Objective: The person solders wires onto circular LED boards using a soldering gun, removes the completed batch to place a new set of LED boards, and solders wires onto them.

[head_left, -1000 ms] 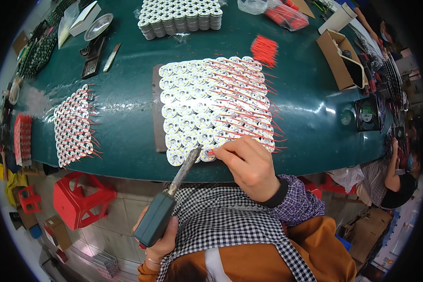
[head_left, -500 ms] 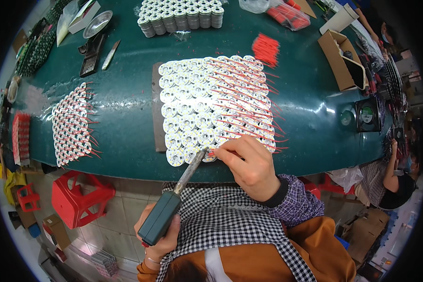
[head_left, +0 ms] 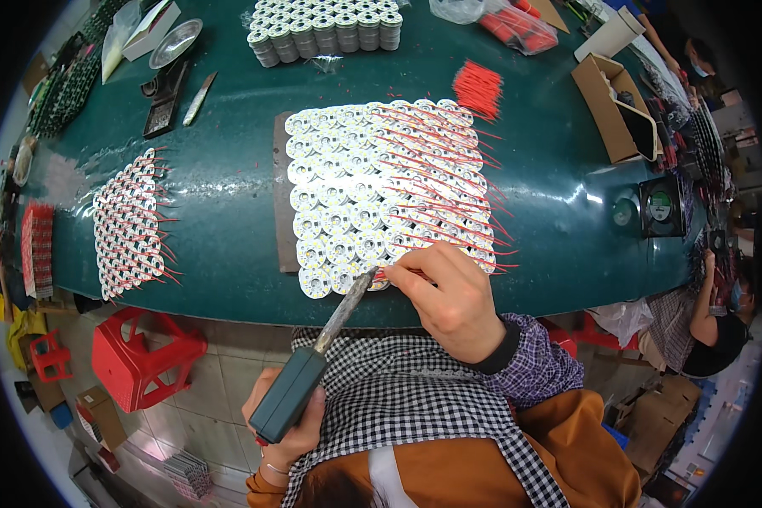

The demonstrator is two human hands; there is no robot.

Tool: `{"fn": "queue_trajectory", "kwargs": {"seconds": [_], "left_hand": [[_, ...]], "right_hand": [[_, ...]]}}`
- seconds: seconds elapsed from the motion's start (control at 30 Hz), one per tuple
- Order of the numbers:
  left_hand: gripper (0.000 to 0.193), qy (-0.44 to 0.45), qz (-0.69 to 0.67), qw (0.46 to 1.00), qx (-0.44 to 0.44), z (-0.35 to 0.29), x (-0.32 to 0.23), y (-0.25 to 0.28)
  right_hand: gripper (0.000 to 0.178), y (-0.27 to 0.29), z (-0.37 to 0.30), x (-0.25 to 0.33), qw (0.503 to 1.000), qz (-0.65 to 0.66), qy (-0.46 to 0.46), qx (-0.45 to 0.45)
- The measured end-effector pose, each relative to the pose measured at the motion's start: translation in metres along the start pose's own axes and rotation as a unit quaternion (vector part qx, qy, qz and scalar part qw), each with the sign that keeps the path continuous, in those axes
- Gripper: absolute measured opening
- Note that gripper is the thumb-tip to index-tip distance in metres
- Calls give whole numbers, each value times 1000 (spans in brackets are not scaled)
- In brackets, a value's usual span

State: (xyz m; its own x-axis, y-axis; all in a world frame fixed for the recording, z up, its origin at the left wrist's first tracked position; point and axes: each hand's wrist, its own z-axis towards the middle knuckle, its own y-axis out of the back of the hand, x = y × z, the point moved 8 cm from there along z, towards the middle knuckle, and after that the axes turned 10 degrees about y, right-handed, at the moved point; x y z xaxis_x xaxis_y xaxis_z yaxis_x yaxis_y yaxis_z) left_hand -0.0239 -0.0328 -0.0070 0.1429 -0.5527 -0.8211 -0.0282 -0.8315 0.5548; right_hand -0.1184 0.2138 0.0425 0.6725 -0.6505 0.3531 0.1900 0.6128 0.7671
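My left hand (head_left: 300, 423) is wrapped round the dark green handle of a soldering iron (head_left: 289, 394). Its metal tip meets a small round white circuit board in the front row of a large array (head_left: 339, 182). Just right of the tip, my right hand (head_left: 453, 296) pinches a thin red wire, only a short bit of which shows at the fingertips. Red wires lie across the boards on the array's right half; the left columns carry bare boards. Part of the front row is hidden under my right hand.
Loose red wires (head_left: 478, 89) lie behind the array's right corner. A second wired board array (head_left: 129, 224) sits left. Stacked boards (head_left: 326, 34) stand at the back. A knife (head_left: 200, 99), a cardboard box (head_left: 615, 110) and a solder spool (head_left: 661, 207) are on the table. Another person sits at right.
Both hands and the soldering iron stay almost where they were, with the tip at the same front-row board. At the right, the other person's head has shifted slightly.
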Motion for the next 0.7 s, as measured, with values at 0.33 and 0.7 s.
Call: {"fn": "queue_trajectory", "kwargs": {"seconds": [0.33,0.7], "left_hand": [[29,53,-46,995,-64,-16,24,12],[26,3,-31,999,-12,0,1,0]], "right_hand": [[22,-1,1,1,1000,0,-15,5],[24,-3,-1,-1,1000,-1,-17,16]]}}
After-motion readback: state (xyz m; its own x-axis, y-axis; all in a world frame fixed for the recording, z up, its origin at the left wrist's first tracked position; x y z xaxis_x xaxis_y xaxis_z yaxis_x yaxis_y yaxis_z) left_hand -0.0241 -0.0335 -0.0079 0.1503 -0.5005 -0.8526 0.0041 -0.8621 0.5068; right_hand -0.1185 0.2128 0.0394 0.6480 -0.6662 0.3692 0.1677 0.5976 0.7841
